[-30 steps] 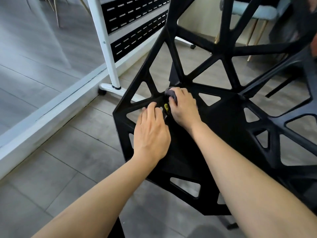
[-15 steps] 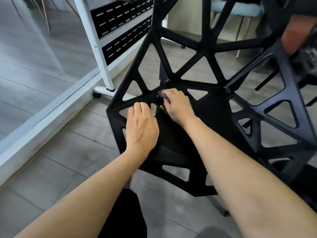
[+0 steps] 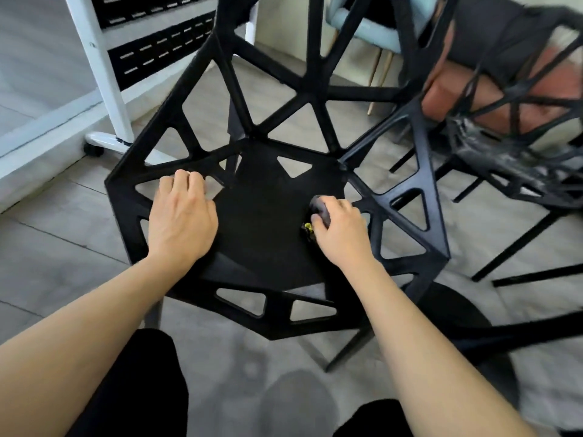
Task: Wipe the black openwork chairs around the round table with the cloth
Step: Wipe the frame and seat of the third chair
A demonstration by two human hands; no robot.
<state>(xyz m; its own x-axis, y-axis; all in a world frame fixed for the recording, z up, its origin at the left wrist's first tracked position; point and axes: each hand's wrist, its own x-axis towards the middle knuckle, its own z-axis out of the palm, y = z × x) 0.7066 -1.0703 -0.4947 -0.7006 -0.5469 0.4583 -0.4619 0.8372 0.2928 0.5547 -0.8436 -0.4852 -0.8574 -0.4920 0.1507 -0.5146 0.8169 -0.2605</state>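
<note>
- Two hands on the chair [image 3: 268, 222]: we're mid-wipe on the seat panel, right side.
- Our right hand [image 3: 339, 230] has its fingers curled round the bunched cloth [image 3: 320, 209], pressing it down.
- Left hand [image 3: 183, 222] rests flat, fingers straight, on the left seat edge, bracing.
- Next, probably the struts, so we'd need to work the cloth along those bars.

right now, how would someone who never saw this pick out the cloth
Find the black openwork plastic chair nearest the camera and look at the right side of its solid seat. The right hand grips a small dark grey bunched cloth there, with a yellow bit beneath it; the left hand holds nothing.
</note>
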